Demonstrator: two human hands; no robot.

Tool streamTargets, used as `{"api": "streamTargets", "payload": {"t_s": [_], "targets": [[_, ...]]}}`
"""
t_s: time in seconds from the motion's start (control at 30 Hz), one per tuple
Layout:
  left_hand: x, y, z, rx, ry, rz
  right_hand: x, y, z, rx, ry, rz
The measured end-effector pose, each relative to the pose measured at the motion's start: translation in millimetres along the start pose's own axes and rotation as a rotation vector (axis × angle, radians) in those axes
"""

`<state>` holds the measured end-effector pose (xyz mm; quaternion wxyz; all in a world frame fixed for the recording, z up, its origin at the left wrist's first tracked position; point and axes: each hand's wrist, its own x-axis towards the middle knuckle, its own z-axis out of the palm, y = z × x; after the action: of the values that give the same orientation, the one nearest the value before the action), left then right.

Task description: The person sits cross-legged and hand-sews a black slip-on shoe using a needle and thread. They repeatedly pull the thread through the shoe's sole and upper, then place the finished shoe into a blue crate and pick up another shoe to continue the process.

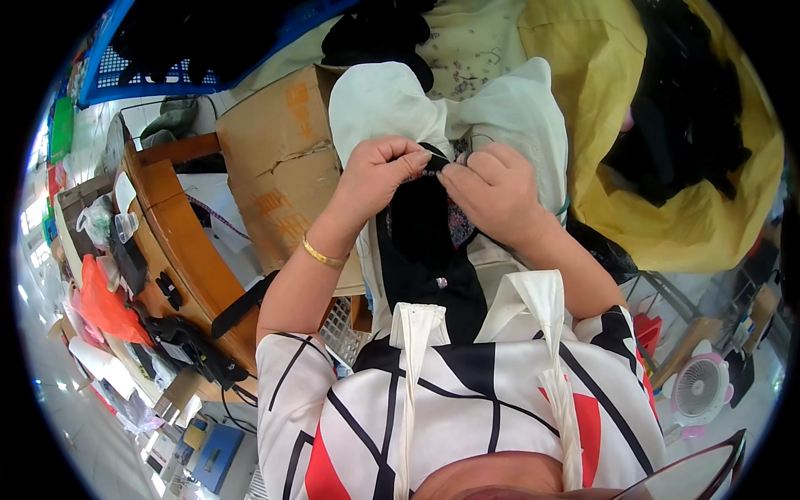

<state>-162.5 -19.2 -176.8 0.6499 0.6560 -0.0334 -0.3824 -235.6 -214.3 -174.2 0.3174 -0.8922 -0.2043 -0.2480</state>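
Observation:
Over my lap, my left hand (385, 177) and my right hand (492, 192) are close together, both with fingers pinched. Between them they grip the upper edge of a soft black fabric piece (421, 221), which hangs down toward me. A thin light line shows by the left fingertips; whether it is a thread or a needle I cannot tell. Dark patterned cloth (460, 221) shows beside the black piece, under my right hand. White cloth (387, 104) covers my knees beneath. A gold-coloured bangle (323, 255) circles my left wrist.
Left of my lap stands an open cardboard box (279, 167), beside a brown wooden table (187, 250). A blue plastic crate (150, 71) with black items is at the far left. At right, a yellow sack (583, 92) holds black pieces. A small fan (702, 386) stands lower right.

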Motion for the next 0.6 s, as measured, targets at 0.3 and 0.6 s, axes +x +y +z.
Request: {"api": "streamTargets", "payload": {"t_s": [0.3,0.6], "targets": [[5.0,1.3,-1.6,-0.02,-0.016,-0.025,-13.4,-1.7,5.3,0.146,-0.039,0.198],[7.8,1.6,-10.9,-0.008,-0.133,-0.069,-17.8,-4.2,3.7,0.223,-0.023,0.325]]}}
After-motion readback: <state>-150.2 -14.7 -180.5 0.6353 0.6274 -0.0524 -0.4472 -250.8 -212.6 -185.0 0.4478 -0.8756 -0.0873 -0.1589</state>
